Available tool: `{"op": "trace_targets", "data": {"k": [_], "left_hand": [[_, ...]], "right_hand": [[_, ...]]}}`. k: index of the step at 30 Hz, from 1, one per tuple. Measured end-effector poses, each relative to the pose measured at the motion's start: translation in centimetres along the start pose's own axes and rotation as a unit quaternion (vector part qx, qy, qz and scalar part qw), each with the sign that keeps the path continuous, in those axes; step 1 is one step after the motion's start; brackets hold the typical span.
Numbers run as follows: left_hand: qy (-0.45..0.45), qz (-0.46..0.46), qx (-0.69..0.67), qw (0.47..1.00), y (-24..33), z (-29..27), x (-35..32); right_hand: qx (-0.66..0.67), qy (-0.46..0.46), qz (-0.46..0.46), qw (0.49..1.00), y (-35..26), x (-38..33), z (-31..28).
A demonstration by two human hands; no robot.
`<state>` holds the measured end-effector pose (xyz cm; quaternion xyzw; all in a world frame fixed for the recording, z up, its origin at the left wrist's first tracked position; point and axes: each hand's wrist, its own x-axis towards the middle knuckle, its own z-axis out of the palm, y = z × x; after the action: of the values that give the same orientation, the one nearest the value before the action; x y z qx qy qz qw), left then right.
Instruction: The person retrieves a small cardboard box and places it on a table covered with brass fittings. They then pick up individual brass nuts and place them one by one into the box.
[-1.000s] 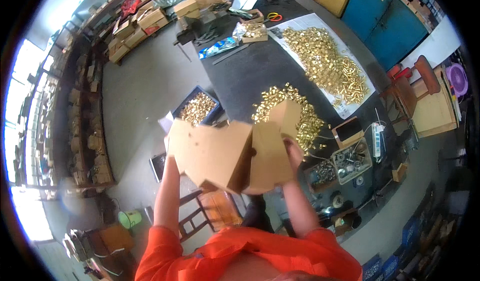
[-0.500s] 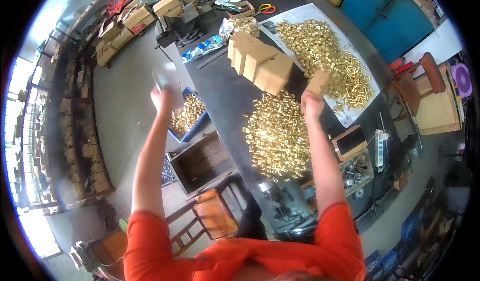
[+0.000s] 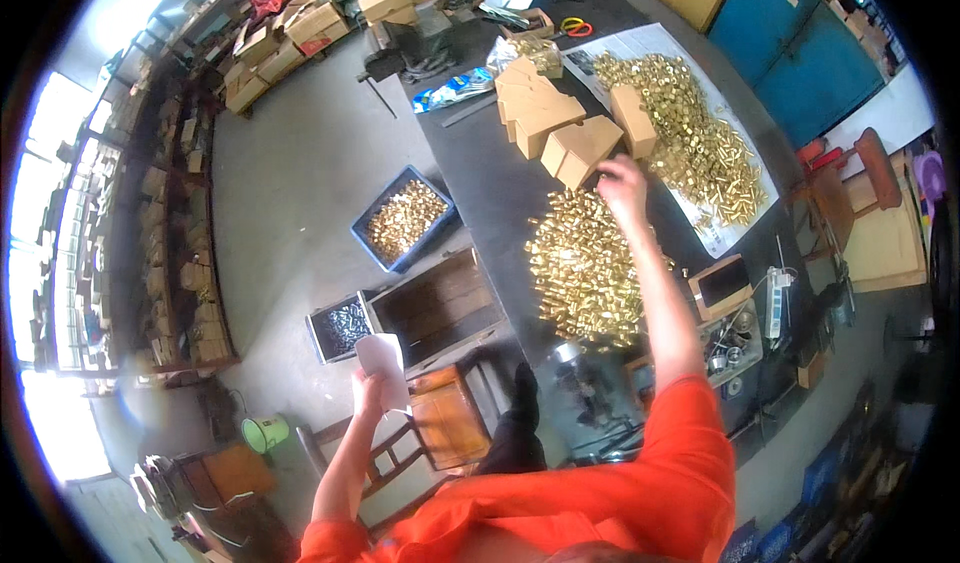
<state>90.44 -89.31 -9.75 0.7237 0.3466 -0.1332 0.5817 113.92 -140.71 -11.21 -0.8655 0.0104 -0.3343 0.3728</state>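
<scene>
My left hand (image 3: 368, 391) is closed on the edge of a thin white sheet (image 3: 386, 365), held low beside the wooden chair; whether it is paper or plastic I cannot tell. Over the far edge of a heap of small brass fittings (image 3: 585, 263) hangs my right hand (image 3: 626, 185). Its fingers are loosely bent and apart, with nothing seen in them. Just beyond it a narrow brown carton (image 3: 633, 123) stands upright against a second brass heap (image 3: 680, 123). Left of that hand are a tilted brown carton (image 3: 582, 151) and several more cartons (image 3: 535, 108).
A blue bin (image 3: 402, 220) of brass parts and an open wooden crate (image 3: 430, 303) sit left of the dark table (image 3: 465, 163). Near my right forearm are a tray of metal parts (image 3: 735, 343) and a phone-like black slab (image 3: 722, 281). Orange-handled scissors (image 3: 576, 28) lie at the back.
My right hand has let go of the narrow carton, which now stands by the far brass heap. My left hand has come down and back toward me with the white sheet. The view has shifted.
</scene>
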Motion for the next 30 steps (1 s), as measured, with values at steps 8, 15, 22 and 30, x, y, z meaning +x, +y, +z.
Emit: {"op": "trace_targets", "data": {"k": [8, 15, 22, 30], "left_hand": [[-0.126, 0.103, -0.063, 0.985, -3.5, -4.2, -6.3], [-0.209, 0.037, -0.279, 0.937, -1.9, -1.3, -11.1], [-0.301, 0.022, -0.252, 0.920, 1.0, 7.5, -11.4], [-0.299, 0.119, -0.076, 0.944, 6.0, 19.3, -7.5]], "right_hand": [[0.431, -0.420, 0.164, 0.782, -28.1, -24.6, -3.3], [0.385, -0.416, 0.254, 0.784, -33.6, -32.8, -6.1], [0.334, -0.359, 0.260, 0.832, -29.9, -28.0, -10.7], [0.457, -0.258, 0.258, 0.811, -21.7, -21.3, -13.0]]}}
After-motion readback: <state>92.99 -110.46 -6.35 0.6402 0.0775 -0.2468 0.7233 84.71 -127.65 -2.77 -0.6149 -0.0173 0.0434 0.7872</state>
